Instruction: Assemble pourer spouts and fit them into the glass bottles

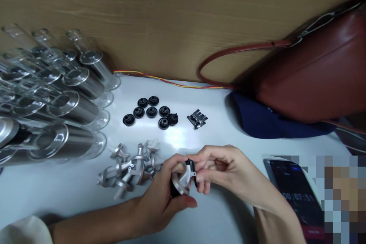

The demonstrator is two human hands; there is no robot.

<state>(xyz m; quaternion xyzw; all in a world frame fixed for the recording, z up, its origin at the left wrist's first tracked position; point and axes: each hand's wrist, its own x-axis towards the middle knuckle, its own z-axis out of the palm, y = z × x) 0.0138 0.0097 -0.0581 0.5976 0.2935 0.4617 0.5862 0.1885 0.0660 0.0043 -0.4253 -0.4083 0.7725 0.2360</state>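
Head view: two bare hands together low in the middle, over a white table [225,213]. Left hand [160,194] closed round a silver spout top [185,179], thumb below, fingers above; dark part shows under its rim. Right hand [225,166] thumb and fingers pinched on a thin black strip [196,182] at the spout's side, touching it; whether it's clipped on, cannot tell.

Containers: glass bottles [88,84] with steel sleeves, grouped at left, clear necks and bases showing. Sleeves hide the insides, fill level can't be told. Red-brown bag [314,65] at right, contents not visible, partly over a navy cloth item [257,120].

Loose spout tops [140,164] heaped just left of the hands, lying at mixed angles. Eight black stoppers [151,112] beyond them, two touching. Small pile of black strips [198,119] to their right. Phone [297,194] at right reads 00:07:51.
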